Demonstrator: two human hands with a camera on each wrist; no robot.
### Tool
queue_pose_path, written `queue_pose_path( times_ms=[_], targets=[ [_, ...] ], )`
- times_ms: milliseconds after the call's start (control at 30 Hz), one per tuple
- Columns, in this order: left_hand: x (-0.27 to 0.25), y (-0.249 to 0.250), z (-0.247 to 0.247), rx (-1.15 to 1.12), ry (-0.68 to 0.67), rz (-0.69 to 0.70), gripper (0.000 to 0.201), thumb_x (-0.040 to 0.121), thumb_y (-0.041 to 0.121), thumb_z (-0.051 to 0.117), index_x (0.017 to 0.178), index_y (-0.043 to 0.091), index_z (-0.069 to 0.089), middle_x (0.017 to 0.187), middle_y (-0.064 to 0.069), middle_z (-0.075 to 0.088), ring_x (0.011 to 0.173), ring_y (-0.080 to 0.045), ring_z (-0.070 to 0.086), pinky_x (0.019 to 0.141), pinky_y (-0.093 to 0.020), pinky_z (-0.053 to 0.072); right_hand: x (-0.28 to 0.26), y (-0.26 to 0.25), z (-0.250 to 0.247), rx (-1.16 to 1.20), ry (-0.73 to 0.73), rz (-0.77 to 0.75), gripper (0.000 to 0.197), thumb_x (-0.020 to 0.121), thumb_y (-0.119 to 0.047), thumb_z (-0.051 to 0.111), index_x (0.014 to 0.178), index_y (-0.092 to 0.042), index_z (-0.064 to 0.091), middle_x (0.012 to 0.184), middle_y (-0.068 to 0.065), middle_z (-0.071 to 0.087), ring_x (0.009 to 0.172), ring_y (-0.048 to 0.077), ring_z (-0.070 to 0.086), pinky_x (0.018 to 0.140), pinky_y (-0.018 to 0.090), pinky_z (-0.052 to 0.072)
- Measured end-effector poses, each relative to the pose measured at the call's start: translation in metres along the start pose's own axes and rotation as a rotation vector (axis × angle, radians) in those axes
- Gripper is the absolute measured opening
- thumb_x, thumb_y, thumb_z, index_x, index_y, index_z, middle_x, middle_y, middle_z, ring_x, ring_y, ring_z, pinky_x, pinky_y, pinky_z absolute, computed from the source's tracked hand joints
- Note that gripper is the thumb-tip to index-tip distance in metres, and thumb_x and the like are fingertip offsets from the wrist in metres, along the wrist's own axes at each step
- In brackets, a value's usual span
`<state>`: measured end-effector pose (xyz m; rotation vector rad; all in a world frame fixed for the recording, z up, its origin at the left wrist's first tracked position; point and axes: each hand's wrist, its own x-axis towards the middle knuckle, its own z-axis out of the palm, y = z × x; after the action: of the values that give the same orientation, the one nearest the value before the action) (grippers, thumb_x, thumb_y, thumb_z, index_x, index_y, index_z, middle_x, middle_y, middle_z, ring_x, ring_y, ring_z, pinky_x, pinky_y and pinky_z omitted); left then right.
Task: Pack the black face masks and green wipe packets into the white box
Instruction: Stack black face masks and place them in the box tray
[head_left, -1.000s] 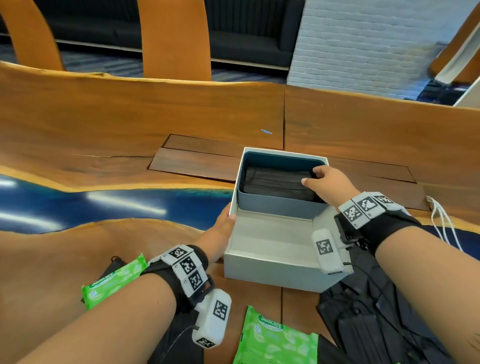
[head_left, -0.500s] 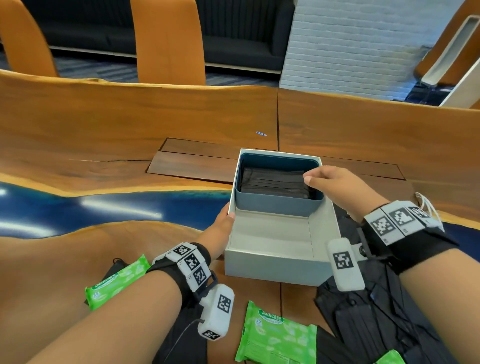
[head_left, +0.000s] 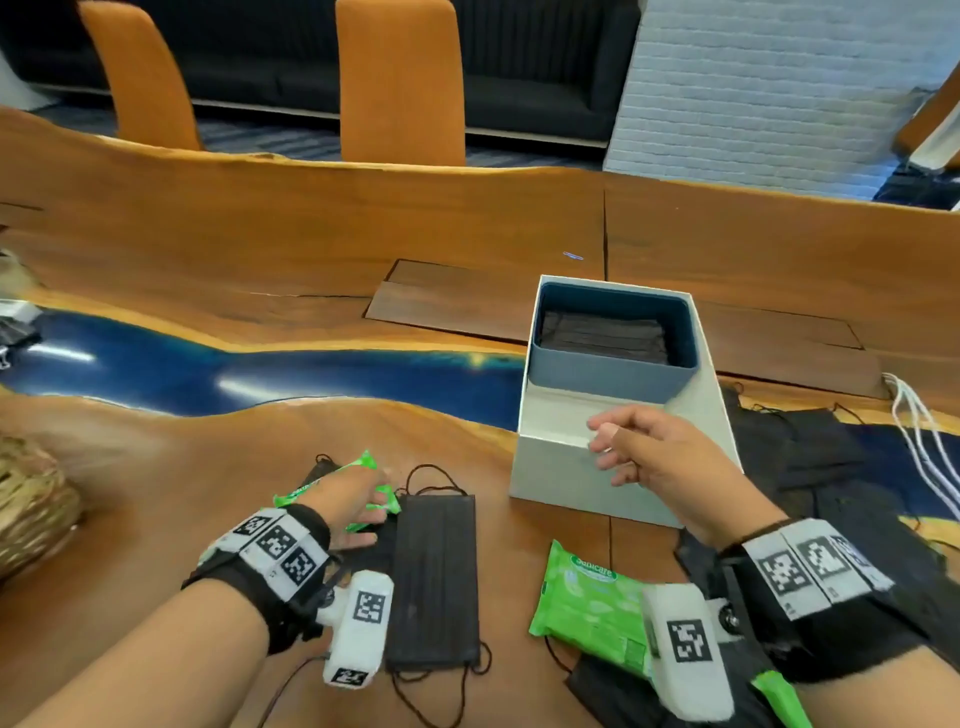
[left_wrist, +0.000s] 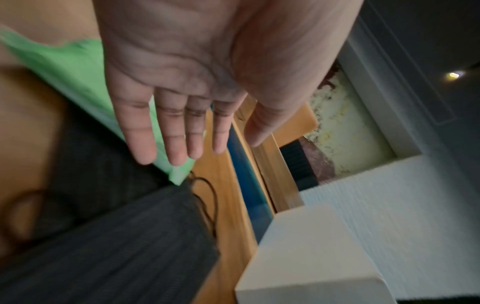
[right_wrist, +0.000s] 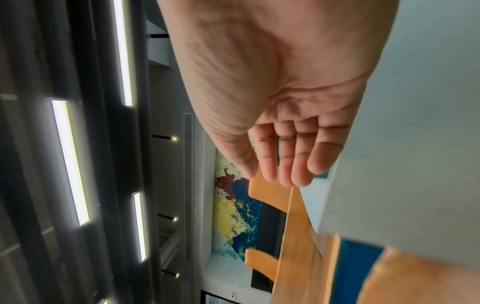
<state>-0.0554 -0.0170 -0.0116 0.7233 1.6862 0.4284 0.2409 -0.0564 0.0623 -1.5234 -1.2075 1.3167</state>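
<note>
The white box (head_left: 561, 478) stands open on the wooden table, and its blue inner tray (head_left: 608, 369) holds a stack of black masks (head_left: 602, 338). My right hand (head_left: 608, 447) hovers over the box's near wall with loosely curled fingers and holds nothing. My left hand (head_left: 363, 499) lies with straight fingers on a green wipe packet (head_left: 358, 462) left of the box. In the left wrist view the fingers (left_wrist: 176, 144) are spread flat above that green packet (left_wrist: 75, 78). One black mask (head_left: 436, 577) lies flat beside it. A second green packet (head_left: 587, 597) lies in front of the box.
More black masks (head_left: 810, 467) are piled right of the box, with a third green packet (head_left: 779, 696) at the bottom edge. White cords (head_left: 919, 431) trail at the far right. A wicker basket (head_left: 31, 509) sits at the left edge. Orange chairs (head_left: 400, 78) stand behind the table.
My right hand has drawn back from the masks in the tray to the box's near wall. My left hand has let go of the box's side and moved left onto the green packet.
</note>
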Motion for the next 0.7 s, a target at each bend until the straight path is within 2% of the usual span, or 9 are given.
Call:
queue_pose_path(
  times_ms=[133, 200, 267, 333, 400, 500, 567, 633, 700],
  targets=[
    [-0.001, -0.042, -0.023, -0.061, 0.007, -0.142, 0.026, 0.097, 0.033, 0.045, 0.108, 0.010, 0.054, 0.089, -0.006, 0.050, 0.078, -0.020, 0.051, 0.073, -0.036, 0.044, 0.001, 0.023, 0.032, 0.023, -0.125, 0.077, 0.014, 0.096, -0.012, 0.051, 0.096, -0.011, 0.065, 0.083, 0.004, 0.064, 0.070, 0.011, 0.059, 0.061, 0.020, 0.048],
    [-0.003, -0.054, -0.025, -0.071, 0.009, -0.168, 0.028, 0.097, 0.034, 0.045, 0.108, 0.009, 0.053, 0.086, -0.006, 0.048, 0.072, -0.019, 0.048, 0.066, -0.034, 0.042, 0.005, 0.033, 0.046, -0.010, -0.171, 0.105, 0.015, 0.096, -0.010, 0.050, 0.101, -0.008, 0.063, 0.083, 0.004, 0.063, 0.070, 0.011, 0.058, 0.058, 0.016, 0.048],
    [-0.004, -0.061, -0.022, -0.081, 0.024, -0.178, 0.027, 0.097, 0.033, 0.046, 0.106, 0.009, 0.052, 0.085, -0.005, 0.047, 0.069, -0.017, 0.046, 0.067, -0.035, 0.041, 0.010, 0.040, 0.059, -0.074, -0.200, 0.119, 0.014, 0.097, -0.010, 0.049, 0.103, -0.007, 0.062, 0.085, 0.004, 0.063, 0.070, 0.010, 0.056, 0.056, 0.012, 0.047],
    [-0.006, -0.065, -0.017, -0.096, 0.028, -0.185, 0.026, 0.096, 0.033, 0.048, 0.106, 0.009, 0.052, 0.084, -0.004, 0.047, 0.067, -0.016, 0.045, 0.075, -0.036, 0.041, 0.014, 0.048, 0.069, -0.133, -0.223, 0.135, 0.013, 0.096, -0.011, 0.050, 0.101, -0.010, 0.062, 0.086, 0.003, 0.063, 0.070, 0.008, 0.057, 0.057, 0.012, 0.047],
    [-0.007, -0.068, -0.012, -0.126, 0.036, -0.186, 0.028, 0.095, 0.031, 0.051, 0.112, 0.009, 0.051, 0.087, -0.005, 0.047, 0.072, -0.017, 0.048, 0.080, -0.037, 0.041, 0.017, 0.055, 0.079, -0.193, -0.239, 0.178, 0.011, 0.096, -0.014, 0.051, 0.100, -0.012, 0.061, 0.086, 0.000, 0.063, 0.072, 0.008, 0.058, 0.062, 0.015, 0.048],
    [-0.007, -0.070, -0.005, -0.179, 0.047, -0.189, 0.042, 0.093, 0.032, 0.054, 0.128, 0.009, 0.046, 0.109, -0.008, 0.049, 0.096, -0.021, 0.050, 0.081, -0.038, 0.044, 0.018, 0.071, 0.092, -0.327, -0.217, 0.270, 0.016, 0.094, -0.022, 0.055, 0.104, -0.012, 0.063, 0.090, 0.001, 0.065, 0.079, 0.009, 0.060, 0.076, 0.024, 0.052],
    [-0.003, -0.072, -0.002, -0.231, 0.047, -0.193, 0.049, 0.092, 0.031, 0.056, 0.134, 0.008, 0.042, 0.115, -0.009, 0.048, 0.105, -0.023, 0.050, 0.081, -0.038, 0.045, 0.018, 0.080, 0.101, -0.416, -0.173, 0.329, 0.019, 0.091, -0.025, 0.058, 0.106, -0.013, 0.062, 0.095, 0.003, 0.064, 0.088, 0.014, 0.061, 0.085, 0.030, 0.053],
    [-0.001, -0.072, 0.002, -0.312, 0.034, -0.203, 0.051, 0.092, 0.028, 0.057, 0.136, 0.008, 0.039, 0.122, -0.013, 0.049, 0.114, -0.027, 0.051, 0.084, -0.038, 0.046, 0.016, 0.085, 0.110, -0.452, -0.165, 0.395, 0.022, 0.088, -0.027, 0.062, 0.106, -0.015, 0.056, 0.099, 0.004, 0.062, 0.093, 0.016, 0.060, 0.087, 0.031, 0.053],
    [-0.003, -0.070, 0.007, -0.421, 0.016, -0.206, 0.048, 0.093, 0.023, 0.057, 0.135, 0.008, 0.039, 0.132, -0.016, 0.048, 0.120, -0.029, 0.051, 0.086, -0.038, 0.047, 0.014, 0.086, 0.121, -0.498, -0.189, 0.425, 0.023, 0.087, -0.028, 0.064, 0.101, -0.019, 0.048, 0.095, 0.003, 0.060, 0.089, 0.016, 0.059, 0.085, 0.031, 0.052]
  ],
)
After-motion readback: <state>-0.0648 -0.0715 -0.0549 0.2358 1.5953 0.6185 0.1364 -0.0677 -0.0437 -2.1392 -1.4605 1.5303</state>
